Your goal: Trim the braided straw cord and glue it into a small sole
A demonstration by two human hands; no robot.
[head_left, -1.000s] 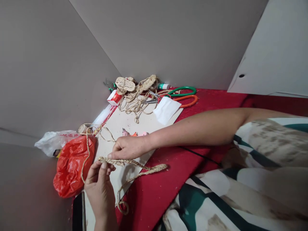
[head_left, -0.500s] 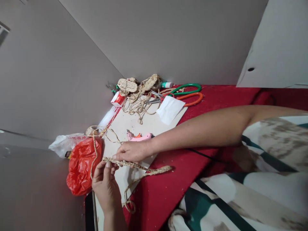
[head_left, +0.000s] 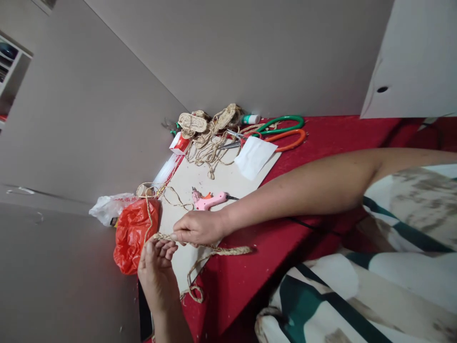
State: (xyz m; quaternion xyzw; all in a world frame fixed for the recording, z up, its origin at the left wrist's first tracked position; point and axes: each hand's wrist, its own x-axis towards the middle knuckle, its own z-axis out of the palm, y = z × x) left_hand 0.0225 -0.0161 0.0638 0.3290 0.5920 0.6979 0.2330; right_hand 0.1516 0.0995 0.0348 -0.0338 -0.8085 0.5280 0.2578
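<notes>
My right hand (head_left: 198,227) pinches a braided jute rope (head_left: 228,249) that lies across a pale board (head_left: 221,177). My left hand (head_left: 157,264) comes up from below with its fingers curled round the rope's left end, next to my right fingertips. The braid runs right onto the red cloth (head_left: 321,136), and a thinner loose strand loops down to a knot (head_left: 194,291) at the board's near edge. A thin cord climbs from my hands over an orange plastic bag (head_left: 133,234). A pink glue gun (head_left: 209,200) lies just beyond my right hand.
At the board's far end lie small woven jute sandals (head_left: 193,123) with tangled cord, a white paper (head_left: 254,156), green-handled scissors (head_left: 282,125) and orange-handled scissors (head_left: 287,142), a small red and white box (head_left: 179,143) and a glue tube (head_left: 251,119). A white bag (head_left: 107,208) lies left. Grey walls close in behind.
The view has swung, so everything sits further right and the glue gun shows fully. My hands have drawn closer together on the rope; left fingers have curled over it.
</notes>
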